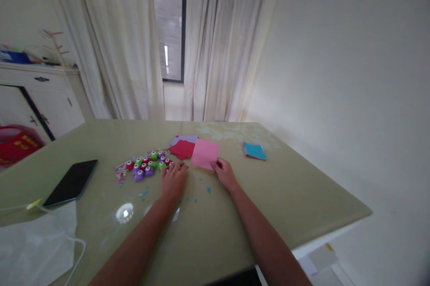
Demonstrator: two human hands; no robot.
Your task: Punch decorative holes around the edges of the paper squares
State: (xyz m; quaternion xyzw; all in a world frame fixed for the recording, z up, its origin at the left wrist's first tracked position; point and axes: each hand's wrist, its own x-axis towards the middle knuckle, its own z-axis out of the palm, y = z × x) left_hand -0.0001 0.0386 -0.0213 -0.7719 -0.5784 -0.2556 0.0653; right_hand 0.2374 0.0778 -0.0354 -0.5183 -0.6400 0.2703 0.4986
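Note:
My right hand (224, 172) pinches a square pink paper sheet (203, 152) at its lower right corner, thumb and fingers closed on it. My left hand (174, 181) reaches over the right end of a cluster of small plastic pieces (144, 166), purple, green and red, each with an eye-like spot; they look like mini craft punches. Its fingers are apart and partly cover a purple piece, and whether they touch it I cannot tell. Red paper (183, 149) and lilac paper (185, 138) lie partly behind the pink sheet.
Colourful paper bits (121, 173) surround the cluster, and blue scraps (208, 190) lie between my arms. A stack of blue-topped paper squares (254, 151) sits at the right. On the left are a black tablet (72, 181), a white cable (80, 250) and a white sheet (36, 245).

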